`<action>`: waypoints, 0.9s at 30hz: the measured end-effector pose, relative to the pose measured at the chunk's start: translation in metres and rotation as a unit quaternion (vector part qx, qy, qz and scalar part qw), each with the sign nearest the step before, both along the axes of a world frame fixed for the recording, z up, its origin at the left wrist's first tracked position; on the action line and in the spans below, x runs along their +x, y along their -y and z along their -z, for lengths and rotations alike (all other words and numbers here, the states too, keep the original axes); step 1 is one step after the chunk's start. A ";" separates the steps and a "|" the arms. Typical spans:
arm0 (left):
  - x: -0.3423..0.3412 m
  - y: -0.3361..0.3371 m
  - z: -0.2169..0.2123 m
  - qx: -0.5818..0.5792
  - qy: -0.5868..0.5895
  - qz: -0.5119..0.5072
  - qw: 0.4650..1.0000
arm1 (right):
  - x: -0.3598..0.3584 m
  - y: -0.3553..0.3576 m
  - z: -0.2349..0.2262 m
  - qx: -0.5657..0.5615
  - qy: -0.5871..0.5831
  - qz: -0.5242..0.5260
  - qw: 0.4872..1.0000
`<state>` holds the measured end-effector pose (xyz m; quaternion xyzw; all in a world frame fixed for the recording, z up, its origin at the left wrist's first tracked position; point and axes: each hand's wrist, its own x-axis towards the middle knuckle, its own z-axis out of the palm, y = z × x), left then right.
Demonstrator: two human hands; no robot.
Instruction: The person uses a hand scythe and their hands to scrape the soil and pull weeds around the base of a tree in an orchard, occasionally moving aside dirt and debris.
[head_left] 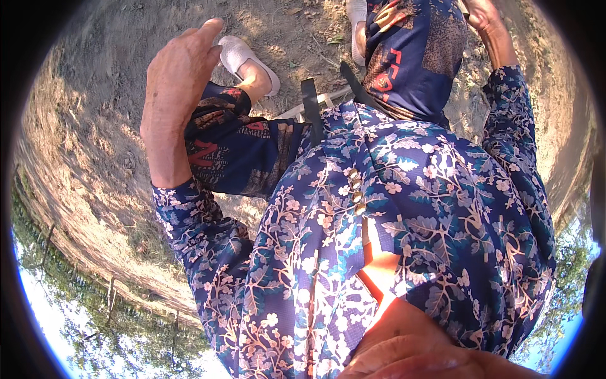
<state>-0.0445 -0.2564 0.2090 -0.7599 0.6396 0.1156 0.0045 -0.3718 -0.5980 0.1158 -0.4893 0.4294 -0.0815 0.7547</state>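
My left hand [175, 88] is raised at the left, over bare ground and beside my bent knee. Its back faces up and the fingers curl over, closed; whatever may be inside them is hidden. At the top right my right hand [483, 15] is cut by the picture's edge, next to my other knee. Its fingers are bent around a small dark thing, of which too little shows to name it. My dark patterned trousers [413, 57] and blue flowered shirt [391, 183] fill the middle.
Dry brown soil [101, 126] with scattered leaves lies around me. My feet in pale slip-on shoes [237, 55] rest on it. Two dark straps [311, 107] and a light seat-like frame [325, 99] show between my legs. Trees [113, 335] stand at the lower left rim.
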 end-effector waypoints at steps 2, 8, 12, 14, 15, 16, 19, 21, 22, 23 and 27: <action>0.010 -0.005 0.000 -0.075 -0.036 -0.039 0.996 | 0.022 -0.001 -0.056 0.310 0.190 0.028 0.931; 0.038 -0.038 0.012 -0.097 -0.012 -0.242 0.965 | 0.092 -0.041 -0.112 0.379 0.356 0.108 0.847; 0.024 -0.052 0.026 -0.159 -0.101 -0.279 0.942 | 0.136 -0.084 -0.069 0.285 0.317 -0.032 0.904; 0.000 -0.026 0.049 -0.193 -0.389 -0.303 0.848 | 0.139 -0.100 -0.039 0.200 0.316 -0.117 0.920; -0.012 -0.013 0.058 -0.174 -0.509 -0.293 0.791 | 0.142 -0.105 -0.028 0.136 0.312 -0.175 0.924; -0.024 -0.007 0.059 -0.162 -0.564 -0.298 0.753 | 0.153 -0.124 -0.026 0.092 0.244 -0.147 0.954; -0.053 0.004 0.063 -0.163 -0.658 -0.345 0.650 | 0.180 -0.179 -0.032 0.055 0.125 -0.134 0.981; -0.062 0.012 0.072 -0.194 -0.769 -0.344 0.503 | 0.182 -0.194 -0.023 -0.028 0.121 -0.194 0.973; -0.053 0.011 0.080 -0.193 -0.814 -0.302 0.457 | 0.186 -0.204 -0.022 -0.122 0.117 -0.203 0.964; -0.047 0.007 0.095 -0.187 -0.859 -0.262 0.398 | 0.186 -0.218 -0.017 -0.210 0.102 -0.214 0.949; -0.055 0.018 0.100 -0.268 -0.821 -0.319 0.389 | 0.159 -0.203 0.000 -0.421 0.224 -0.236 0.847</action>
